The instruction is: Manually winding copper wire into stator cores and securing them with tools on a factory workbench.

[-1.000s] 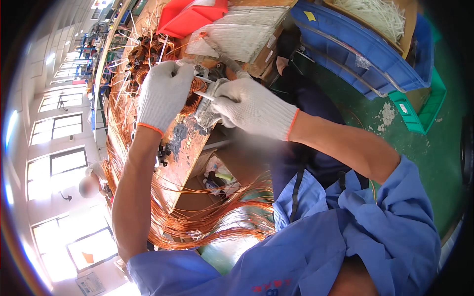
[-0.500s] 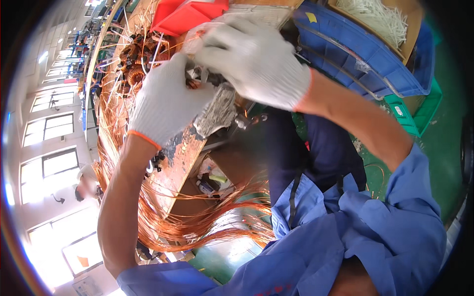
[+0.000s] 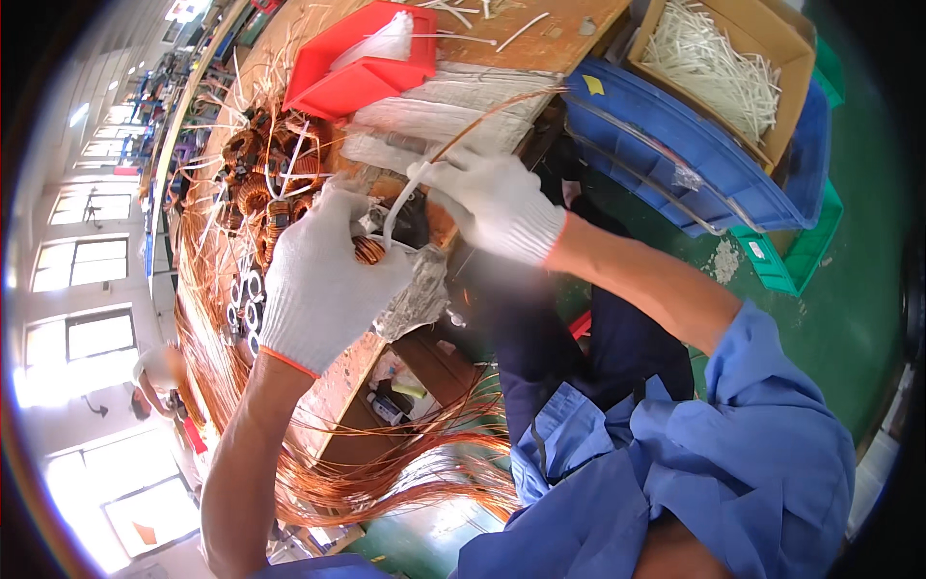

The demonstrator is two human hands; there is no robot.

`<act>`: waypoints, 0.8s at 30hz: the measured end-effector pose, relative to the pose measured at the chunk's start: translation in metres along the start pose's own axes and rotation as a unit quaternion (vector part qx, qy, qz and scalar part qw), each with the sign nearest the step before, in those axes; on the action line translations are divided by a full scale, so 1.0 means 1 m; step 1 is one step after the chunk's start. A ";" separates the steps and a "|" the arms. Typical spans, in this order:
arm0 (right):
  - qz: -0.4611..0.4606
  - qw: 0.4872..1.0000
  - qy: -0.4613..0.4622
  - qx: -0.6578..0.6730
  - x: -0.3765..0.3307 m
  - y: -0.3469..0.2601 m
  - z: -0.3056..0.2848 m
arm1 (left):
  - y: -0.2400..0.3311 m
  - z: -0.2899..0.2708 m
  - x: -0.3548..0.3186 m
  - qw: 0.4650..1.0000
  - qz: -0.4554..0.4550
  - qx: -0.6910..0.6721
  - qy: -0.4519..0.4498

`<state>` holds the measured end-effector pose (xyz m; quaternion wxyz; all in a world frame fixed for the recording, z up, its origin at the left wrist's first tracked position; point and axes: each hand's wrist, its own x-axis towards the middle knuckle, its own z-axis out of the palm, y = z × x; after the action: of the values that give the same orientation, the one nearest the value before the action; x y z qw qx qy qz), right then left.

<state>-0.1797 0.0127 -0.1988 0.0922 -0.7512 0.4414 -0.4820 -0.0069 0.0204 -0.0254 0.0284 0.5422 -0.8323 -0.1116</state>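
My gloved left hand is closed around a copper-wound coil, of which only a small part shows beside the fingers. From the coil rises a white sleeve, bent upward. My gloved right hand pinches the sleeve near its upper end. Beyond those fingertips a copper wire sticks out toward the upper right. Grey, worn cloth covers something at the bench edge under my hands. Finished-looking coils with white-sleeved leads lie heaped left of my left hand.
A red bin with white pieces stands on the wooden bench. At right, a cardboard box of white tubes rests on a blue crate, beside a green bin. Long copper wires hang off the bench. Another person is far left.
My right hand has moved away from the left and down, and the white sleeve with the wire now shows between them. The view has shifted, showing more of the bench top.
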 end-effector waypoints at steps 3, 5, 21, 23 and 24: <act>0.164 0.944 -0.156 0.239 -0.026 -0.017 0.012 | 0.001 0.001 0.001 1.000 -0.002 0.003 -0.002; 0.259 0.906 -0.189 0.277 -0.031 -0.027 0.016 | 0.000 0.001 0.002 1.000 -0.004 0.021 -0.004; 0.395 0.748 -0.188 0.499 0.017 0.005 -0.034 | 0.007 -0.004 0.005 0.999 -0.018 -0.009 -0.033; 0.317 0.799 -0.136 0.493 0.048 0.005 -0.055 | -0.001 -0.005 0.004 0.999 -0.004 -0.009 -0.030; 0.263 0.856 -0.187 0.405 0.063 0.012 -0.066 | 0.001 -0.005 0.004 1.000 -0.010 -0.011 -0.025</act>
<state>-0.2306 -0.0228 -0.1305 0.5924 -0.5794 0.3625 -0.4266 -0.0090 0.0162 -0.0204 0.0121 0.5470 -0.8261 -0.1348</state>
